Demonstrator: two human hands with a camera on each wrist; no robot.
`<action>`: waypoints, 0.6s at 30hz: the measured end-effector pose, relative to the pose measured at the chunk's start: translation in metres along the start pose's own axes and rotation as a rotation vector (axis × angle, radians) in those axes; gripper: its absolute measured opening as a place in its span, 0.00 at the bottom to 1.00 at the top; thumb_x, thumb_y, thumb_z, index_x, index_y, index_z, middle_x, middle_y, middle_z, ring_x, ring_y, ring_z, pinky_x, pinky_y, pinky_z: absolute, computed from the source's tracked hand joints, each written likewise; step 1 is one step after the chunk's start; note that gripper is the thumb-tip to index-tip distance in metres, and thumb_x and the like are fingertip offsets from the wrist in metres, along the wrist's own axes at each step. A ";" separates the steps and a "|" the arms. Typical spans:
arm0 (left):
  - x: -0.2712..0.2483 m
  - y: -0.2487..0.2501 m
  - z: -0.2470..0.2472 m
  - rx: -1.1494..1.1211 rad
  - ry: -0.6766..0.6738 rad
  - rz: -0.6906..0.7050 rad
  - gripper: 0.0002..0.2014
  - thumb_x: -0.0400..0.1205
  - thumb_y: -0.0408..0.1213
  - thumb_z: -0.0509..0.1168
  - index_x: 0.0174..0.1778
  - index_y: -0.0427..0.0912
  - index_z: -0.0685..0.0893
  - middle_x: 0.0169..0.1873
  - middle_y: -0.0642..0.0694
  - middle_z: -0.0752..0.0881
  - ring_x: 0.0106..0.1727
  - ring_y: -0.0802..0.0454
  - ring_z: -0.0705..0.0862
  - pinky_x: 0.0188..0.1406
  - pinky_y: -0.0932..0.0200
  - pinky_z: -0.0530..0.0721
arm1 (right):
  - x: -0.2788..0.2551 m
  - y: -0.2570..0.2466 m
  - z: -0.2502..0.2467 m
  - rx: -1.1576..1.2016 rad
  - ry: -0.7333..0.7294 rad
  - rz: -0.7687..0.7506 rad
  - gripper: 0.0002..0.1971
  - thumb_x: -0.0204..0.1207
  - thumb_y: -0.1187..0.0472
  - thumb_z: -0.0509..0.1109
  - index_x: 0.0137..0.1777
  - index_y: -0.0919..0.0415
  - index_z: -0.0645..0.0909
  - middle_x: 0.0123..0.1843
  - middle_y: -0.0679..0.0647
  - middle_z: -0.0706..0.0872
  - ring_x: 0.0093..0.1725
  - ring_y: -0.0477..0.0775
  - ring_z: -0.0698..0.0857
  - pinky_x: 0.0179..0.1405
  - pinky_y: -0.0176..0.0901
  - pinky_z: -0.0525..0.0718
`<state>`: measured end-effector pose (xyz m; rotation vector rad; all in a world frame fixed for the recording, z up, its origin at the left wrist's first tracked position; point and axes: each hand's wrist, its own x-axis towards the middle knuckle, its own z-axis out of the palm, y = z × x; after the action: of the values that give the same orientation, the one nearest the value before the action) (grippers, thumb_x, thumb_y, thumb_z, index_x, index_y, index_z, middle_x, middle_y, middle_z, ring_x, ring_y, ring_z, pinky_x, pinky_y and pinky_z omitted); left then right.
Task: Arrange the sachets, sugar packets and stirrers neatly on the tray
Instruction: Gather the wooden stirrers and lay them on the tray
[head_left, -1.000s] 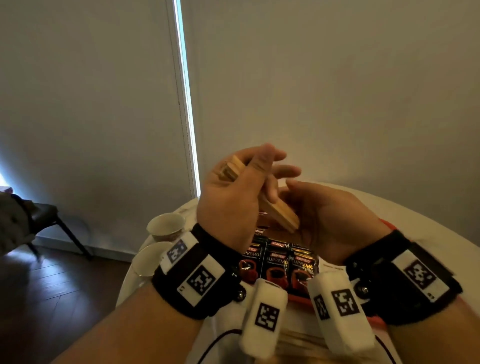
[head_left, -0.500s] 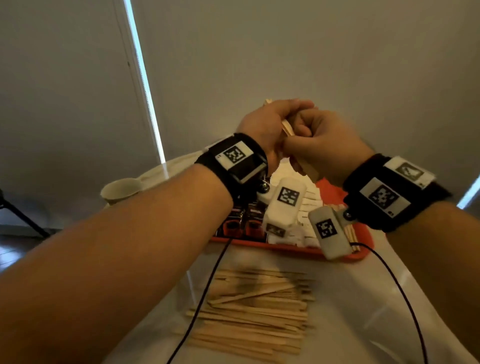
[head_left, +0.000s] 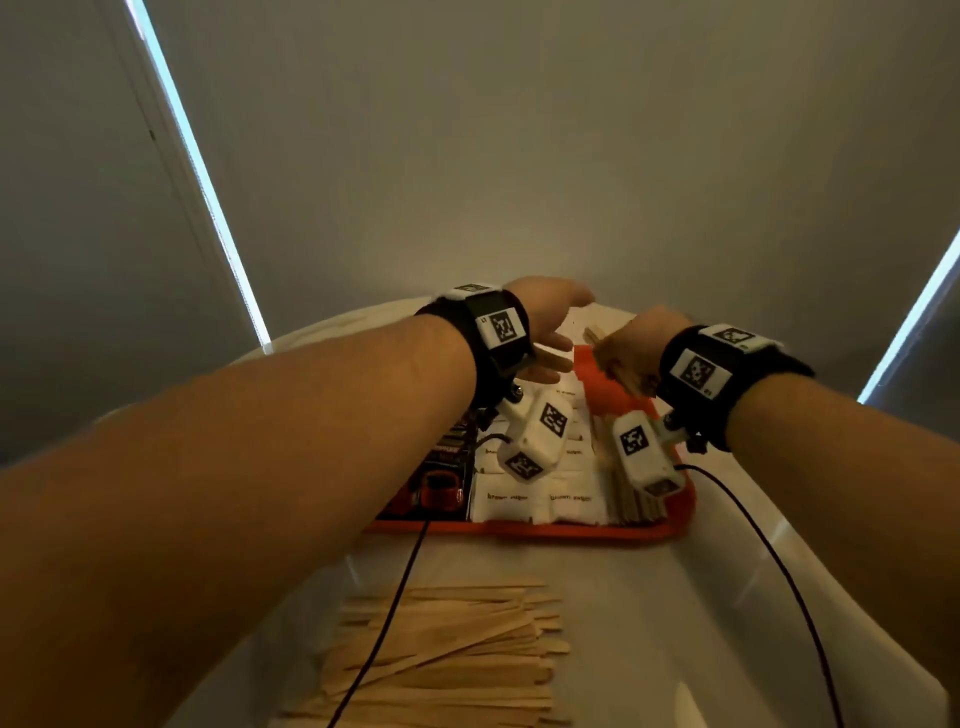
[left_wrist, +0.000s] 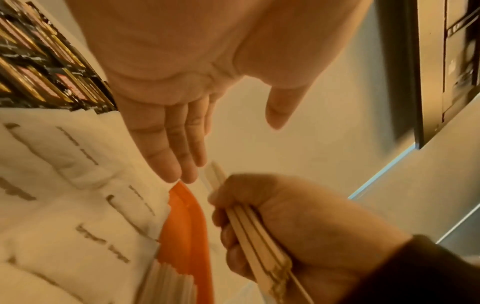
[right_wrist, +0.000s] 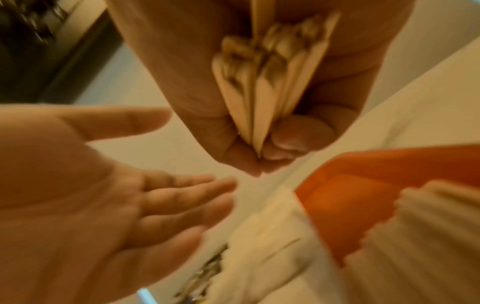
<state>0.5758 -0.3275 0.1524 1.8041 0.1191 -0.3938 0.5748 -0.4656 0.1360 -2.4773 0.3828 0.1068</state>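
Right hand (left_wrist: 298, 230): we see it fisted around a bundle of thin flat wooden stirrers (left_wrist: 255, 244), ends poking out past both sides of the fist; in the right wrist view the stick ends fan out from the palm with fingertips (right_wrist: 301, 131) curled against them. Left hand (left_wrist: 182, 82): flat and spread, fingers straight and together, thumb out to the side, holding nothing; its fingertips sit just above the far edge of the orange plastic tray (head_left: 524, 529), close to the right fist but we can't tell if they touch it. Both hands hover over the far right part of the tray. On the tray, left to right: dark coffee sachets with red and gold print (head_left: 441, 483), partly hidden by the left forearm; white paper brown-sugar packets (head_left: 540, 501) in overlapping rows in the middle; a row of stirrers already laid lengthwise (head_left: 636, 501) along the right side, partly under the wrist camera. A patch of bare orange shows at the far right corner. Nearer us, off the tray, a loose pile of more wooden stirrers (head_left: 447, 660) lies on the white round table (head_left: 649, 623), with a black cable crossing it.
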 end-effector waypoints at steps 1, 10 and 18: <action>0.003 -0.002 0.000 0.050 0.000 -0.013 0.23 0.87 0.51 0.68 0.70 0.37 0.79 0.58 0.38 0.88 0.54 0.40 0.91 0.53 0.46 0.91 | 0.009 0.003 0.003 -0.031 -0.014 0.032 0.08 0.75 0.58 0.78 0.46 0.63 0.85 0.37 0.57 0.87 0.32 0.55 0.84 0.26 0.40 0.78; 0.025 -0.008 0.012 0.344 -0.034 -0.052 0.07 0.90 0.37 0.65 0.56 0.38 0.86 0.60 0.41 0.90 0.46 0.47 0.86 0.43 0.56 0.83 | 0.043 0.001 0.024 -0.183 -0.120 0.080 0.11 0.79 0.56 0.76 0.54 0.63 0.85 0.47 0.59 0.89 0.44 0.57 0.89 0.46 0.47 0.89; 0.049 -0.014 0.018 0.521 -0.024 -0.005 0.07 0.89 0.34 0.67 0.46 0.39 0.84 0.48 0.44 0.87 0.42 0.48 0.87 0.44 0.56 0.85 | 0.055 0.005 0.015 -0.331 -0.074 -0.045 0.14 0.83 0.53 0.72 0.62 0.61 0.84 0.57 0.59 0.87 0.56 0.60 0.87 0.56 0.49 0.86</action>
<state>0.6139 -0.3468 0.1193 2.3104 0.0026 -0.4802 0.6264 -0.4737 0.1119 -2.7962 0.2972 0.2616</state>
